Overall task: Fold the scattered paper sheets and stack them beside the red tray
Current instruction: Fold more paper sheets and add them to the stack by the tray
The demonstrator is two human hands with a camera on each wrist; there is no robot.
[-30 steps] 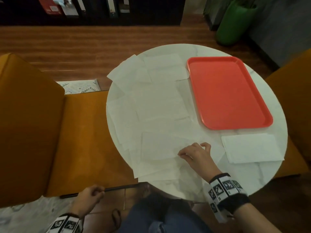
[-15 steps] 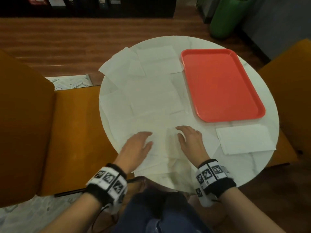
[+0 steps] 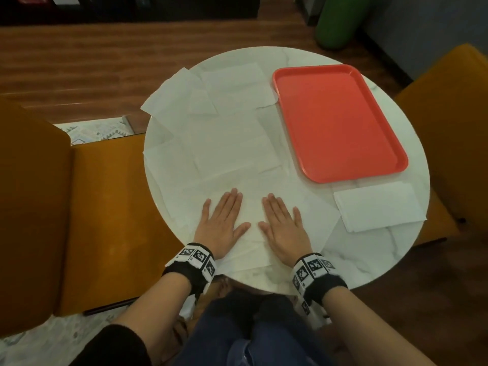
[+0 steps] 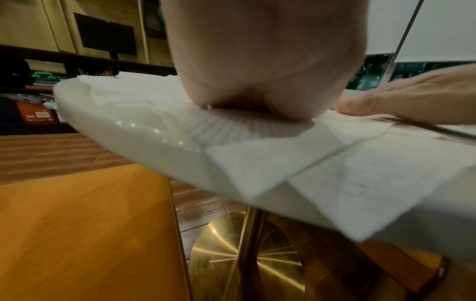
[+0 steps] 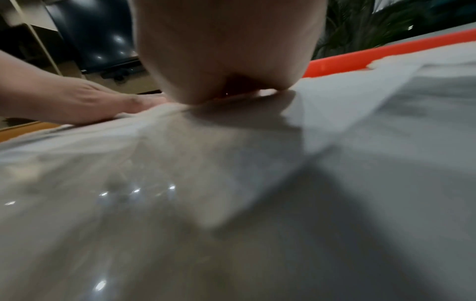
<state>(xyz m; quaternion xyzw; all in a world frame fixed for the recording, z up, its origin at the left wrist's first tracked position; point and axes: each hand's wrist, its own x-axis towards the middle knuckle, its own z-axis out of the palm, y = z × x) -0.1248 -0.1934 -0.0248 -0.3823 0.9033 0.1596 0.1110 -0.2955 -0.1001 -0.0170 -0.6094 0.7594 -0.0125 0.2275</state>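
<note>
- I see my left hand [image 3: 220, 224] and right hand [image 3: 284, 228] lying palm down, side by side, on a white paper sheet [image 3: 252, 207] at the near edge of the round white marble surface [image 3: 369, 260]; the fingers [image 3: 232, 202] are straight and released, pressing flat, gripping nothing.
- More loose white paper sheets [image 3: 232, 122] overlap across the surface beyond and to the left of my fingers.
- The red rectangular plastic tray [image 3: 338, 122] sits beyond and to the right of my right fingers, apart from them.
- A folded white paper rectangle [image 3: 377, 207] lies to the right of my right hand, just at the near short end of the tray.
- Writing: I can read none on the sheets or tray. The black-and-white square marker patterns on both wrist bands [image 3: 195, 257] are codes, not text.
- Only the left wrist view shows the sheet's dotted embossing, a paper corner [image 4: 257, 183] hanging over the surface's rim, the brass pedestal base [image 4: 244, 254] below, and the mustard-yellow seat [image 4: 85, 234].
- Only the right wrist view shows the tray's orange-red rim [image 5: 360, 59] edge-on beyond my palm, with a paper edge touching it; that picture is blurred.
- Only the head view shows a green cylinder [image 3: 338, 19] on the wooden floor.
</note>
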